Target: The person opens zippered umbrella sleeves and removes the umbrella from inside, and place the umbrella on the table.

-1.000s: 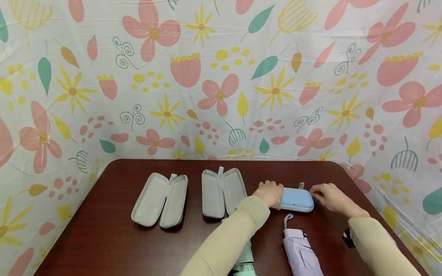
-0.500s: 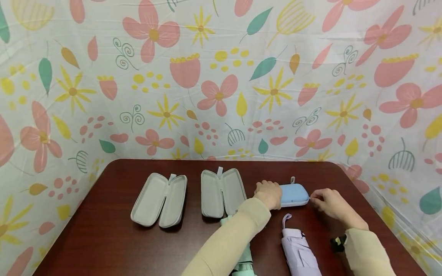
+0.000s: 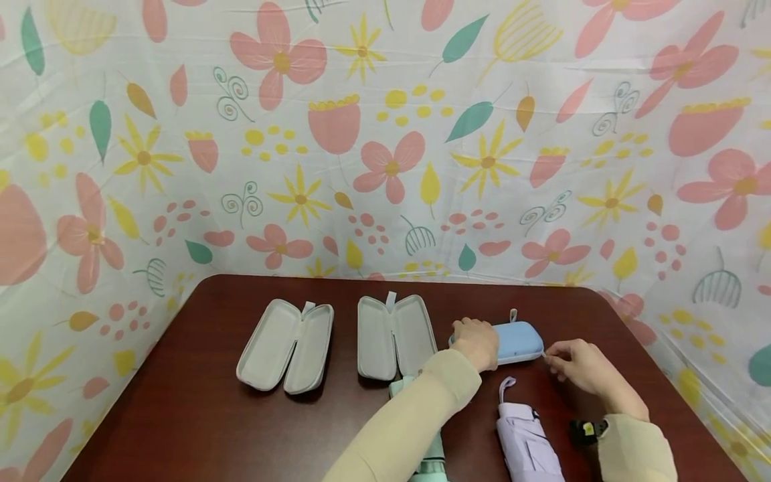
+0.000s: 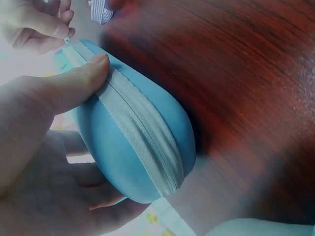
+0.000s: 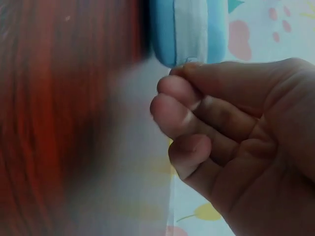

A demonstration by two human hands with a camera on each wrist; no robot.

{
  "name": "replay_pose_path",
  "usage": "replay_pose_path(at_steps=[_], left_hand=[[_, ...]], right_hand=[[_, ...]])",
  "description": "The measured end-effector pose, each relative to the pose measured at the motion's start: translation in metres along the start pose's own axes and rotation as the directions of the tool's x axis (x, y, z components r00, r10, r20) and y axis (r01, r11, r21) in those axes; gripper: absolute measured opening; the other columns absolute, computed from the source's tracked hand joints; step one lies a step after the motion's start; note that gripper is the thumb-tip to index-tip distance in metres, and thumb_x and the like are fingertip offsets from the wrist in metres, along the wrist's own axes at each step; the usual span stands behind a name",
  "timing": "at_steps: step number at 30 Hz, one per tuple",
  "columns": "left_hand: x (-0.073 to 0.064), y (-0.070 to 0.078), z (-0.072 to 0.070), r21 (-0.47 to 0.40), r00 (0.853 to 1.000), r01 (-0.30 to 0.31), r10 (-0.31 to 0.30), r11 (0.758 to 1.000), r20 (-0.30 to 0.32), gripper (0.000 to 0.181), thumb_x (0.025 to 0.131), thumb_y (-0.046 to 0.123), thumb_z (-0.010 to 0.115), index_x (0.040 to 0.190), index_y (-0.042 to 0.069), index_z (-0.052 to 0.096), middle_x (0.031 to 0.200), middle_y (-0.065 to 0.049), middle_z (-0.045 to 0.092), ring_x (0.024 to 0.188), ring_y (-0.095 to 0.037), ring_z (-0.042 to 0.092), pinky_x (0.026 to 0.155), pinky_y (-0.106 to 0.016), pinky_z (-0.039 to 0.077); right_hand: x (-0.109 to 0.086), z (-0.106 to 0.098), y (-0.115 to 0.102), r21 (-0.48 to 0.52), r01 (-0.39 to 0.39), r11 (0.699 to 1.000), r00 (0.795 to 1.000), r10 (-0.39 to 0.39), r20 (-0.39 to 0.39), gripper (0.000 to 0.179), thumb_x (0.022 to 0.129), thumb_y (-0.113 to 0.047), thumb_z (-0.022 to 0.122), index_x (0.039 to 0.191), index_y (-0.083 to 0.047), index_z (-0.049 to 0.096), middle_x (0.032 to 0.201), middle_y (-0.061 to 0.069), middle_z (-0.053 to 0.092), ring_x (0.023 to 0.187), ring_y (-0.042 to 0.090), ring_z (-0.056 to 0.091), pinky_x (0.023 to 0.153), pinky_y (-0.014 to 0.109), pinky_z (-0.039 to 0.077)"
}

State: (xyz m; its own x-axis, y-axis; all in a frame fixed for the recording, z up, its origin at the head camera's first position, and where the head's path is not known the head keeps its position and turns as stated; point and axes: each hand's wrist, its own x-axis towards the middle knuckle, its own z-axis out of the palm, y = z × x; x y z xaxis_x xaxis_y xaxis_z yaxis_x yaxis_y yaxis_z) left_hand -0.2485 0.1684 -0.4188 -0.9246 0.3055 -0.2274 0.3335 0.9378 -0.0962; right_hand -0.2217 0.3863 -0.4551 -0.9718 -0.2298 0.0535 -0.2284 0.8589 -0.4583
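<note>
A light blue zippered case [image 3: 519,340] lies on the right side of the table, its lid down and a small loop at its back edge. My left hand [image 3: 477,343] grips its left part, the thumb pressed along the pale zipper band [image 4: 133,118] in the left wrist view. At the case's right end my right hand [image 3: 581,365] pinches the small zipper pull [image 4: 67,40] between thumb and forefinger. The right wrist view shows those fingertips [image 5: 194,69] right at the case's end, the other fingers curled.
Two grey-lined cases, one at left [image 3: 283,348] and one in the middle [image 3: 376,341], lie spread open. A folded lilac umbrella [image 3: 530,442] lies in front of the blue case. A folded mint umbrella [image 3: 430,465] is partly under my left forearm. A floral cloth [image 3: 391,134] hangs behind the table.
The blue case has shifted slightly left and turned a little. My right hand has come round its right end towards me, the zipper pull in its fingers. My left hand keeps its hold.
</note>
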Motion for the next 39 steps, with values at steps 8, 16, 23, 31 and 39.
replay_pose_path(at_steps=[8, 16, 23, 31, 39], left_hand=[[-0.001, 0.003, 0.0, -0.02, 1.0, 0.007, -0.007, 1.0, -0.003, 0.052, 0.081, 0.055, 0.072, 0.127, 0.031, 0.061, 0.124, 0.011, 0.057, 0.111, -0.017, 0.052, 0.096, -0.037, 0.04], [-0.002, 0.006, 0.0, -0.017, 0.999, 0.037, -0.037, 0.999, -0.008, 0.061, 0.079, 0.062, 0.071, 0.128, 0.028, 0.059, 0.121, 0.011, 0.057, 0.107, -0.015, 0.052, 0.091, -0.035, 0.041], [-0.004, 0.007, 0.001, 0.001, 1.0, 0.029, -0.029, 1.0, -0.006, 0.057, 0.083, 0.061, 0.067, 0.129, 0.027, 0.059, 0.124, 0.01, 0.056, 0.107, -0.016, 0.052, 0.09, -0.036, 0.042], [-0.004, 0.01, 0.002, -0.039, 0.998, 0.049, -0.05, 0.998, -0.04, 0.052, 0.08, 0.064, 0.068, 0.121, 0.031, 0.065, 0.117, 0.011, 0.06, 0.098, -0.016, 0.055, 0.082, -0.036, 0.045], [-0.003, 0.012, 0.005, -0.082, 0.995, 0.067, -0.073, 0.994, -0.067, 0.057, 0.076, 0.07, 0.068, 0.118, 0.031, 0.067, 0.111, 0.009, 0.062, 0.095, -0.016, 0.057, 0.074, -0.034, 0.046]], right_hand=[[-0.001, 0.001, -0.01, 0.024, 0.018, 1.0, 1.0, -0.019, 0.02, 0.009, 0.093, -0.009, 0.066, 0.085, -0.01, 0.07, 0.067, -0.004, 0.058, 0.058, 0.01, 0.056, 0.058, 0.028, 0.045], [0.0, 0.002, -0.024, 0.027, 0.038, 0.999, 0.999, -0.039, 0.037, 0.007, 0.093, -0.008, 0.065, 0.088, -0.007, 0.07, 0.066, -0.004, 0.057, 0.057, 0.011, 0.055, 0.055, 0.028, 0.045], [0.001, 0.003, -0.033, 0.027, 0.029, 0.999, 0.998, -0.031, 0.055, 0.007, 0.092, -0.006, 0.065, 0.091, -0.007, 0.072, 0.065, -0.004, 0.058, 0.057, 0.012, 0.056, 0.056, 0.027, 0.044], [0.006, 0.006, -0.039, 0.009, 0.06, 0.998, 0.997, -0.06, 0.047, 0.014, 0.093, -0.007, 0.065, 0.081, -0.013, 0.068, 0.064, -0.006, 0.056, 0.054, 0.007, 0.053, 0.054, 0.026, 0.044], [0.009, 0.01, -0.041, 0.032, 0.035, 0.999, 0.999, -0.035, 0.021, 0.014, 0.093, -0.007, 0.064, 0.081, -0.012, 0.069, 0.063, -0.004, 0.056, 0.054, 0.01, 0.053, 0.055, 0.027, 0.042]])
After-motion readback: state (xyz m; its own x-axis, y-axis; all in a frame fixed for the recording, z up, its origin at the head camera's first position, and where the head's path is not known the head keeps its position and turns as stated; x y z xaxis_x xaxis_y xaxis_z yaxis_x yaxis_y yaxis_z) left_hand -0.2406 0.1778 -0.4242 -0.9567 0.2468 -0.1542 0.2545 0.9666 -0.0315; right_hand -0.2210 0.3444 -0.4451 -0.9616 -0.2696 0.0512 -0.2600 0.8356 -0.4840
